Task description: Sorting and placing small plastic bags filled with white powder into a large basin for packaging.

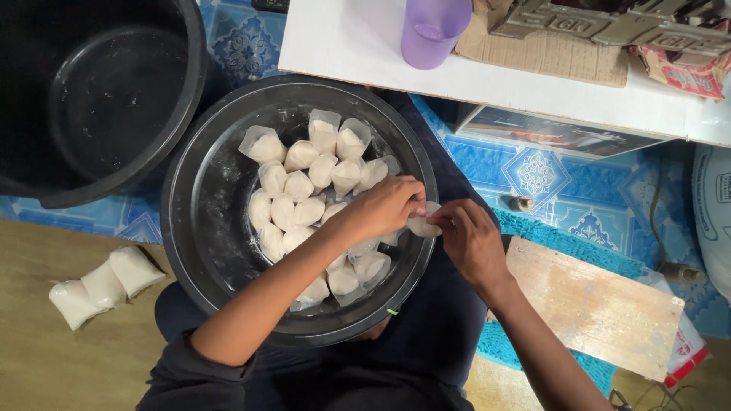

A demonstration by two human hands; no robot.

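- Floor: blue patterned mat (pixel 533 171) beyond the basin, bare tan wood-look floor (pixel 61 358) on its near-left side.
- Basin (pixel 190 228): big, round, dark, glossy, dusted with white powder on the inner wall. Sits on my lap; everything below is placed relative to it.
- In the basin: pile of pouches (pixel 304 190), small clear plastic bags packed with white powder, plump, corners sticking up.
- My left hand (pixel 384 205) is over the basin's right side, fingers pinched on one pouch (pixel 422 224) at the rim.
- My right hand (pixel 472 240) is just outside the right rim, fingertips gripping the same pouch from the other side. So both hands hold it, right at the basin's right edge.
- Left of the basin, on the bare floor: three filled bags (pixel 103 285) in a row, touching each other, soft and pillow-shaped.
- Upper left of the basin: black bucket (pixel 99 91), round, matte plastic, close against the basin.
- Beyond the basin: white board (pixel 358 46), flat and smooth, with a purple translucent cup (pixel 432 30) and cardboard (pixel 548 53) on it.
- Right of the basin: plank (pixel 594 304), pale raw wood, rectangular, lying on a teal rug (pixel 548 240).
- Far right: white sack (pixel 716 213), woven, partly out of view.
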